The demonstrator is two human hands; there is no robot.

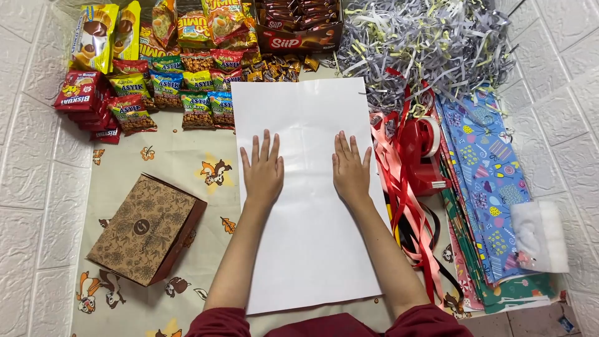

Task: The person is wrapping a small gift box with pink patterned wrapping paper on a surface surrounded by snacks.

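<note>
White embossed brick-pattern walls on both sides, and below them a cream cloth (187, 156) printed with squirrels and autumn leaves, spread flat as the working surface. Lying in the middle of that cloth, a large white rectangular sheet of paper (306, 249), long side running away from the body, slightly skewed.

Pressed palm-down on the upper half of the sheet: left hand (263, 168), fingers straight and a little spread, gripping nothing; right hand (350, 170) just beside it, likewise flat and open, fingers close together, gripping nothing. Between the two hands, a narrow strip of bare paper. Dark red sleeves at the bottom edge.

Left of the sheet, well apart from the hands, a brown cardboard box with a patterned lid (146, 228), closed, set at an angle. Further up on the left, red biscuit packets (84, 93) stacked near the wall, and beside them rows of small colourful snack bags (181, 87) reaching to the sheet's top left corner. Behind those, yellow wafer packs (103, 34) and a dark brown carton of chocolate bars (299, 25).

Upper right, touching the sheet's far corner, a heap of grey and pale yellow shredded paper (430, 43). Right of the sheet, a tangle of red ribbon (405, 181) with a red tape dispenser (427, 153) on top, then a fan of patterned gift-wrap sheets (486, 181), mostly blue, and a white foam block (540, 236) resting on them.
</note>
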